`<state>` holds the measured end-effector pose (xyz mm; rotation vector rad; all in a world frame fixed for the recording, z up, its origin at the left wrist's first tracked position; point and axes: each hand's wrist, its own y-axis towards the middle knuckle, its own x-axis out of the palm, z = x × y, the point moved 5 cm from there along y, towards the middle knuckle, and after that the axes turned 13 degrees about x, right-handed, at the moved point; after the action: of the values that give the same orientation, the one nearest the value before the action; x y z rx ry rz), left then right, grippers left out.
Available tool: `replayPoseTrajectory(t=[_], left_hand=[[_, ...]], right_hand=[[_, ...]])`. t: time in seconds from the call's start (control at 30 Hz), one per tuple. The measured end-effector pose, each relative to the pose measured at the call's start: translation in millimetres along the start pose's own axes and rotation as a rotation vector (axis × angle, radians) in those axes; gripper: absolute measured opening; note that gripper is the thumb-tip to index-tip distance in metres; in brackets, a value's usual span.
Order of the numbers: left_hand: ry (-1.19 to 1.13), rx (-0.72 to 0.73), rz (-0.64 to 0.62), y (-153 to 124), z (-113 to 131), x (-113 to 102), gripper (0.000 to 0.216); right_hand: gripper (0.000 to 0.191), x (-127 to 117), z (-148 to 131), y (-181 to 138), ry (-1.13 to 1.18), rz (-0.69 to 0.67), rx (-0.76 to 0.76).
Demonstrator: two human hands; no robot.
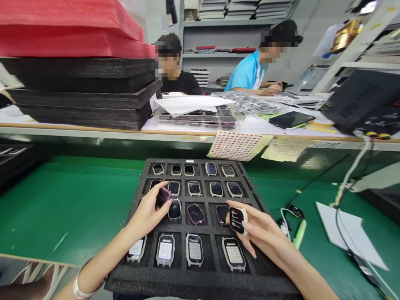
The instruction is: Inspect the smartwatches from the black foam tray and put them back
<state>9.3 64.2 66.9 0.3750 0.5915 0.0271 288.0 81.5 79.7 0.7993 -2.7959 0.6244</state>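
A black foam tray (250,189) with rows of pockets lies on the green table in front of me, and several smartwatch bodies sit in the pockets. My left hand (148,214) pinches a pink-rimmed watch body (162,196) above the tray's left side. Over the right side of the tray, my right hand (262,231) holds a white-rimmed watch body (237,220) whose screen is lit with coloured icons. The front row of watches (195,249) shows lit white screens; those farther back are dark.
A stack of black and red foam sheets (81,71) fills the raised shelf at left. Two other people sit behind the shelf. Sticker sheets (237,146) hang over its edge. Cables, a green pen (300,234) and white paper (346,233) lie at right.
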Motion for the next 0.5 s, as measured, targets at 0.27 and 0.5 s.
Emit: replayPoseTrajectory(t=[0.27, 0.5], left_hand=[[0.018, 0.024, 0.017, 3.4, 5.7, -5.1, 0.049], [-0.024, -0.03, 0.035, -5.5, -6.3, -3.3, 0.049]], right_hand=[[0.046, -4.5, 1.3, 2.5, 0.042, -0.017, 0.012], [0.046, 0.6, 0.0, -2.0, 0.082, -0.178, -0.048]])
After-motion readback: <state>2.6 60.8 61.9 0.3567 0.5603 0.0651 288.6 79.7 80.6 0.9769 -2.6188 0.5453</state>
